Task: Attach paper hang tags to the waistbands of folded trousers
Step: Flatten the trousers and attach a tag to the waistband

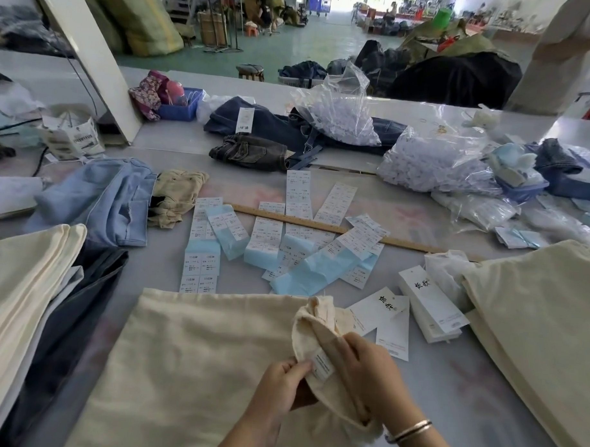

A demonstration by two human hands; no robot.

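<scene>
Landmark: cream trousers, folded flat into a broad matte woven rectangle on the grey table.
Waistband: the waistband is turned up at the right end of the cream trousers, showing a coarser off-white lining and a small white sewn label.
Left hand: the left hand is seen pinching the waistband edge beside the label, thumb and fingers closed on the cloth.
Right hand: the right hand is laid over the folded waistband, fingers curled round it; a silver bangle is worn at the wrist.
Hang tags: 2 loose white card hang tags, rectangular with black brush characters, lie just right of the waistband; a neat stack of tags lies further right.
Stickers: white and pale-blue label strips are scattered beyond the cream trousers.
Ruler: a long wooden ruler lies across the strips.
Side piles: cream cloth is stacked right of the trousers.
</scene>
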